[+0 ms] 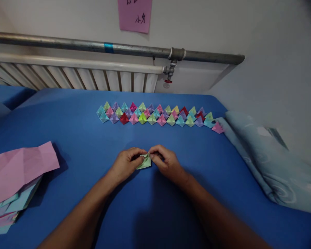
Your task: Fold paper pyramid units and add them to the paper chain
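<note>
Between my two hands is a small piece of folded light green paper (145, 163), just above or on the blue surface. My left hand (128, 162) pinches its left side with thumb and fingers. At its upper right corner, my right hand (167, 162) has thumb and forefinger pressed together on the paper's edge. The fingertips partly cover the folds. Farther back lie rows of folded paper pieces (142, 118) in pink, green, blue, purple, yellow and red, set close together in a long band.
A stack of coloured paper sheets (23, 169), pink on top, lies at the left. To the right rests a folded grey-green cloth (269, 166). Behind the blue surface (75, 138) stand a white radiator (98, 77) and a metal pipe (140, 50) with a red-handled valve (168, 81).
</note>
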The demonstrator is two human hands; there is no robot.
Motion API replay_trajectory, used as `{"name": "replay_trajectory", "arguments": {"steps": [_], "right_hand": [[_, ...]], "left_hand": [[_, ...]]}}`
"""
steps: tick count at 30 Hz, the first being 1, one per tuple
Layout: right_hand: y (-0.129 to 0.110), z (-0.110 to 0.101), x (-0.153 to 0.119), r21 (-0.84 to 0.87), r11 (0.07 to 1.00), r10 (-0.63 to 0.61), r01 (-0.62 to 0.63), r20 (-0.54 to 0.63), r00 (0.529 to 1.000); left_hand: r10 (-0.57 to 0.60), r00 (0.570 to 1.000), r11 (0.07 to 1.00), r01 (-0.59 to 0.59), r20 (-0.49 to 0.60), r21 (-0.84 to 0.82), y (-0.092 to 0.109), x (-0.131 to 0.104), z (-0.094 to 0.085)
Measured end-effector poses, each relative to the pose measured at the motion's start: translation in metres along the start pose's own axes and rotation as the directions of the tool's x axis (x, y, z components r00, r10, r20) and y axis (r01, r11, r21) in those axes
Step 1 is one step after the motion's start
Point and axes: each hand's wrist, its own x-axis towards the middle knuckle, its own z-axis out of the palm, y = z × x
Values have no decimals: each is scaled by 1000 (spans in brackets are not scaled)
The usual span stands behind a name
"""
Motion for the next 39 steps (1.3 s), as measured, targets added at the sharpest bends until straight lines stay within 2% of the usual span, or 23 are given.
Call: {"name": "replay_trajectory", "arguments": {"steps": [3,8,15,21,23,29,33,39], "right_hand": [[0,3,-1,41,995,95,-94,-21,995],[1,10,-2,-88,990,103,-110,-77,992],[2,11,-1,-221,975,-2,-15,-77,997],[4,12,-3,-334,939,-104,85,-38,994],[4,13,-3,-365,924,-133,114,-28,991],[5,15,-4,-366,919,-164,145,-22,986],[4,15,-5,-383,914,-138,130,7,990],[3,16,-5,-358,925,-134,130,13,991]], "left_hand": [[50,992,996,-42,-117,73,2,0,4],[64,976,993,-42,-207,107,2,-2,11],[63,979,987,-33,-194,157,-2,-3,17],[239,953,945,-185,-184,271,0,-5,18],[257,950,938,-200,-179,283,1,-6,18],[117,970,972,-68,-212,226,1,-5,18],[28,981,975,15,-190,223,4,-4,18],[32,979,958,27,-200,286,7,-5,17]]}}
